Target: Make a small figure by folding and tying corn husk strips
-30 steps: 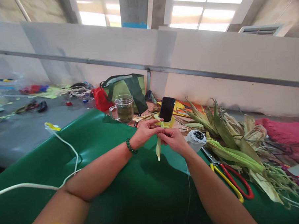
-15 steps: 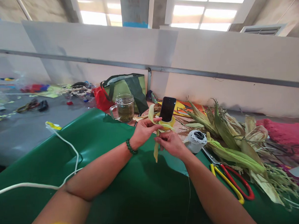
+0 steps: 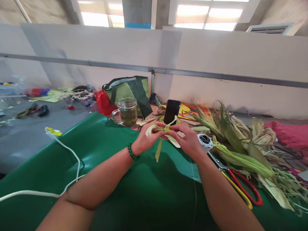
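Note:
Pale strips of corn husk (image 3: 159, 150) meet in a small bundle between my two hands, above the green sheet (image 3: 101, 186). Fingers and thumb of my left hand (image 3: 148, 135) pinch the bundle from the left; a green bead bracelet is on that wrist. My right hand (image 3: 187, 136) grips it from the right, with fingertips close to the left ones. One strip hangs down below, and others curl out above and to the sides. A thin thread (image 3: 194, 185) runs down beside my right wrist. Exactly where the strips cross is partly hidden by my fingers.
Behind my hands stand a phone (image 3: 172, 109) and a glass mug (image 3: 127, 113). Right of them are a thread spool (image 3: 205, 142), scissors (image 3: 240, 185) and piled corn husks (image 3: 237, 142). A white cable (image 3: 27, 192) crosses the sheet at left. A green bag (image 3: 132, 92) leans at the back.
My right hand has risen from the hanging strip to the bundle, meeting my left fingers. The upright strip has folded over, and strips now spread sideways.

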Available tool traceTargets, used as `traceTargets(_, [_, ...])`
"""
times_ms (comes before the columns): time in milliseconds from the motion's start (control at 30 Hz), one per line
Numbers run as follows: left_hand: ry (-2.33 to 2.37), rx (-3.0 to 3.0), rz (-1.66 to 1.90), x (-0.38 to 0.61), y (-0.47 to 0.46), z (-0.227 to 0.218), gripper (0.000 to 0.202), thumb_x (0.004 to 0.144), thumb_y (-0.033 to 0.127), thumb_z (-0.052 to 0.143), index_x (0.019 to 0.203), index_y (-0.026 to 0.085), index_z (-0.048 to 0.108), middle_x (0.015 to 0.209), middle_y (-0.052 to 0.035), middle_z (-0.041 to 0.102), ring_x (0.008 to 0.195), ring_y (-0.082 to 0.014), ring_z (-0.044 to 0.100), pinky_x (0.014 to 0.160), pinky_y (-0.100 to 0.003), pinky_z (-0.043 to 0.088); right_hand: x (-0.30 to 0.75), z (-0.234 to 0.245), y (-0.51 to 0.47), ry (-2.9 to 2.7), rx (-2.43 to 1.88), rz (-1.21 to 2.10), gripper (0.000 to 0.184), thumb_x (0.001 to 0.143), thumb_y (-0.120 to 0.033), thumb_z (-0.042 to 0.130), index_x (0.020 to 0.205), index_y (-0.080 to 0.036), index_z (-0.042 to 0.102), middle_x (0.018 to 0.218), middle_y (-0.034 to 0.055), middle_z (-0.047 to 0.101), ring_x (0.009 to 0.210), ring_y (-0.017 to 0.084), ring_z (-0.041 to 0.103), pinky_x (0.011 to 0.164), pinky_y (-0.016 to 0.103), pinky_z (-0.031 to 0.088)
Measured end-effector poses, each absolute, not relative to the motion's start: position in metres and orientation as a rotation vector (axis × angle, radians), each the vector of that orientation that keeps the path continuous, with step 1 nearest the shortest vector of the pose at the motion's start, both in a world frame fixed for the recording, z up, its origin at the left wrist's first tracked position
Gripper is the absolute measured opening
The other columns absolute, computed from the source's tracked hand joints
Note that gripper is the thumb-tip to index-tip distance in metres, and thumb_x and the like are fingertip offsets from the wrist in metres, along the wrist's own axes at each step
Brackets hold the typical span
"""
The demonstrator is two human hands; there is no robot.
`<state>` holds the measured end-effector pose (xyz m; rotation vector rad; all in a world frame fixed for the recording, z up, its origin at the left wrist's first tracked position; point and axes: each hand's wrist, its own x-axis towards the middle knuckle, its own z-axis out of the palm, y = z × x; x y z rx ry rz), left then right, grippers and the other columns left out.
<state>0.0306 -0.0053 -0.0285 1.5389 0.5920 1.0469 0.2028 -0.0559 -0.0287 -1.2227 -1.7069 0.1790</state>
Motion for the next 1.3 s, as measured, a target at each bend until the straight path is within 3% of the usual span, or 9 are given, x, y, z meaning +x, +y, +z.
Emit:
traceTargets(133, [0.58,1.541,0.992,0.028,-0.007,-0.026,0.044,0.068,0.041,0.081,0.095,0.012,0.064,0.079,-0.0074,0.075,0.074,-0.0232,0.074,0.073,-0.034,0.06,0.202,-0.034,-0.052,-1.751,-1.263,0.313,0.023,0.087,-0.038,0.058,0.076,-0.022,0.071,0.072,0.0036,0.071,0.066,0.018,0.062,0.06,0.028,0.046])
traceTargets(300, [0.613,1.391,0.85,0.027,-0.006,-0.024,0.043,0.063,0.041,0.083,0.089,0.011,0.065,0.075,-0.007,0.075,0.074,-0.0218,0.074,0.076,-0.034,0.061,0.199,-0.037,-0.054,-1.778,-1.252,0.151,0.02,0.088,-0.033,0.058,0.077,-0.021,0.069,0.074,0.0038,0.071,0.067,0.018,0.062,0.063,0.028,0.046])
traceTargets(500, [0.696,1.328,0.961,0.027,-0.002,-0.023,0.033,0.062,0.028,0.083,0.081,0.013,0.06,0.064,-0.0022,0.071,0.066,-0.0186,0.072,0.072,-0.032,0.061,0.204,-0.032,-0.059,-1.877,-1.332,-0.026,0.023,0.09,-0.034,0.057,0.074,-0.021,0.068,0.072,0.0044,0.069,0.066,0.018,0.06,0.061,0.028,0.041])
traceTargets(667, [0.651,1.348,0.945,0.026,0.0,-0.023,0.033,0.065,0.03,0.082,0.084,0.013,0.062,0.066,-0.0035,0.072,0.067,-0.0187,0.072,0.072,-0.034,0.06,0.21,-0.028,-0.059,-1.907,-1.389,0.115,0.026,0.089,-0.038,0.059,0.072,-0.023,0.069,0.067,0.0021,0.069,0.061,0.016,0.058,0.057,0.028,0.04])
traceTargets(867, [0.618,1.468,0.855,0.023,-0.002,-0.019,0.033,0.071,0.037,0.079,0.087,0.011,0.068,0.074,-0.005,0.072,0.071,-0.018,0.071,0.076,-0.033,0.059,0.205,-0.029,-0.06,-1.877,-1.337,0.155,0.019,0.089,-0.034,0.059,0.08,-0.023,0.072,0.078,0.004,0.073,0.069,0.018,0.064,0.064,0.03,0.045])
traceTargets(1067, [0.595,1.68,0.918,0.022,-0.003,-0.021,0.03,0.076,0.041,0.074,0.084,0.012,0.069,0.077,-0.005,0.071,0.069,-0.016,0.07,0.07,-0.027,0.059,0.208,-0.024,-0.059,-1.786,-1.213,-0.145,0.025,0.091,-0.04,0.055,0.086,-0.021,0.07,0.092,0.0091,0.072,0.093,0.025,0.063,0.085,0.039,0.047])
traceTargets(1300, [0.594,1.842,0.887,0.018,-0.004,-0.019,0.031,0.077,0.039,0.072,0.092,0.011,0.071,0.081,-0.0079,0.072,0.071,-0.0158,0.068,0.066,-0.025,0.056,0.204,-0.033,-0.057,-1.829,-1.283,0.105,0.02,0.091,-0.036,0.058,0.082,-0.022,0.07,0.079,0.0049,0.073,0.075,0.02,0.065,0.07,0.032,0.048])
